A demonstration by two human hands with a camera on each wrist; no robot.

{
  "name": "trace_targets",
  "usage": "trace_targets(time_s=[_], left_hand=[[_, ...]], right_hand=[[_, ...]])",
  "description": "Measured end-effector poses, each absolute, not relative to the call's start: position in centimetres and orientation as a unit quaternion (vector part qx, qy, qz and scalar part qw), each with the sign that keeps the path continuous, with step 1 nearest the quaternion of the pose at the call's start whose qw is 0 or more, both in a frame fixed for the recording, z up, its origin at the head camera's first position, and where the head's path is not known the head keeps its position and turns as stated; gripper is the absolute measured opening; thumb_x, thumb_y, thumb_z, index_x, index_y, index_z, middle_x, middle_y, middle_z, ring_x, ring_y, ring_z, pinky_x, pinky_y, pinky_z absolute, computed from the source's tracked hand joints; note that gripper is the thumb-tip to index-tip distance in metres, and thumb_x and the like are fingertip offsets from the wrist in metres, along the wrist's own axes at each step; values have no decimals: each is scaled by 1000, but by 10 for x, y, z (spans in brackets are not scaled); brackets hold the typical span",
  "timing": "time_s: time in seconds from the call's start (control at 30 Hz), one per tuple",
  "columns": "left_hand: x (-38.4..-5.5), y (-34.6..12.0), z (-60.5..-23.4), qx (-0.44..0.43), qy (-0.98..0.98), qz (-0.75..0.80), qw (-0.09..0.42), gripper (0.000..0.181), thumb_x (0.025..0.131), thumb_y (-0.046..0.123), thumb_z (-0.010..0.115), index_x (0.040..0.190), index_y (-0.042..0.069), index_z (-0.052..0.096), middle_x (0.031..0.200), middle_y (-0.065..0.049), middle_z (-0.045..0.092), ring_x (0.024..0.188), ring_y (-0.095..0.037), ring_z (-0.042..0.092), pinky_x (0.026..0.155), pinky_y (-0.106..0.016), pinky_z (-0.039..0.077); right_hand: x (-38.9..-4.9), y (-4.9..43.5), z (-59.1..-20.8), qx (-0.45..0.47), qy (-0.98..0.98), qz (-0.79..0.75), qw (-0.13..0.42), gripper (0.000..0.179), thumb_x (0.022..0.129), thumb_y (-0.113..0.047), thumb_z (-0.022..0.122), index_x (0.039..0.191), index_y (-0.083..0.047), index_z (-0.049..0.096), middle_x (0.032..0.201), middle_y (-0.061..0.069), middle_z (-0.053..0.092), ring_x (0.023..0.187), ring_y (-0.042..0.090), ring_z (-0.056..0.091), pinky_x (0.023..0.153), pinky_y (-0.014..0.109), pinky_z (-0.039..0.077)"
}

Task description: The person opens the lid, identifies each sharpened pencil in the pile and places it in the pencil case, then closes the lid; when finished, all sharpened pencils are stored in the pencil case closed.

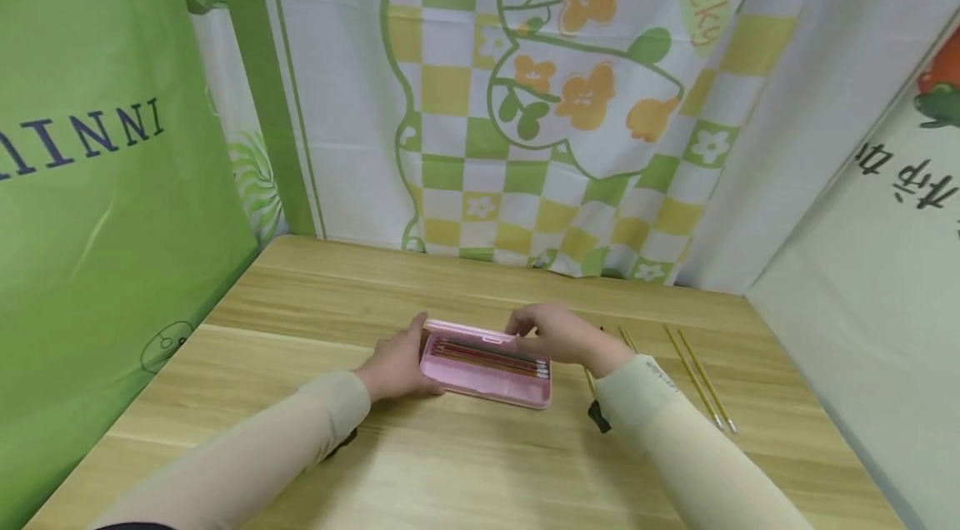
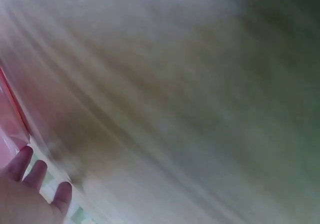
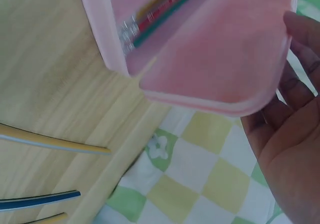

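Note:
A pink pencil case point(image 1: 491, 397) lies on the wooden table with its hinged lid point(image 3: 215, 68) raised. Several pencils point(image 1: 491, 357) lie lengthwise inside, their ferrule ends toward the right. My left hand point(image 1: 399, 362) holds the case's left end, thumb at the front corner and fingers toward the back; in the left wrist view only part of this pink case point(image 2: 10, 129) shows beside the fingers. With my right hand point(image 1: 557, 336) I pinch the lid near its right end, the thumb on its inner face and the other fingers behind it.
Two yellow pencils point(image 1: 697, 376) lie on the table to the right. More pencils lie by my right wrist, partly covered by it; a dark blue one point(image 3: 40, 200) shows in the right wrist view. A patterned curtain point(image 1: 442, 188) hangs along the table's back edge.

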State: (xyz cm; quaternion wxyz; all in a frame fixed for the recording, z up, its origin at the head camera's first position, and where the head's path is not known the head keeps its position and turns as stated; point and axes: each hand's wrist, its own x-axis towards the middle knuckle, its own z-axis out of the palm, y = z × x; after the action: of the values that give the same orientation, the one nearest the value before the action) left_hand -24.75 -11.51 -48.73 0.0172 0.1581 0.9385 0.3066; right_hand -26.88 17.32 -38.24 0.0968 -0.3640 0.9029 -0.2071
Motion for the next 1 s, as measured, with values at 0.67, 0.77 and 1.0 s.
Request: trace_targets(time_s=[0.67, 0.77, 1.0], left_hand=[[-254, -103, -458, 233, 931, 277, 35, 58, 94, 24, 79, 140, -4, 57, 147, -26, 51, 139, -41, 46, 117, -50, 34], [-255, -101, -457, 235, 936, 257, 45, 53, 95, 25, 77, 138, -2, 61, 149, -26, 49, 140, -43, 44, 116, -54, 35], [-255, -97, -456, 220, 944, 240, 60, 53, 96, 28, 76, 140, 3, 61, 153, -23, 46, 141, -42, 42, 110, -66, 36]], right_hand=[[-250, 164, -428, -413, 905, -97, 1, 18, 100, -6, 64, 114, -1, 75, 117, 17, 71, 110, 34, 68, 97, 47, 53], [-252, 164, -430, -409, 908, -96, 2, 17, 100, -6, 65, 114, -2, 75, 117, 17, 71, 111, 35, 68, 98, 48, 53], [-252, 164, -430, -387, 916, -103, 23, 18, 98, -8, 70, 114, -3, 75, 119, 16, 71, 113, 36, 66, 100, 50, 51]])
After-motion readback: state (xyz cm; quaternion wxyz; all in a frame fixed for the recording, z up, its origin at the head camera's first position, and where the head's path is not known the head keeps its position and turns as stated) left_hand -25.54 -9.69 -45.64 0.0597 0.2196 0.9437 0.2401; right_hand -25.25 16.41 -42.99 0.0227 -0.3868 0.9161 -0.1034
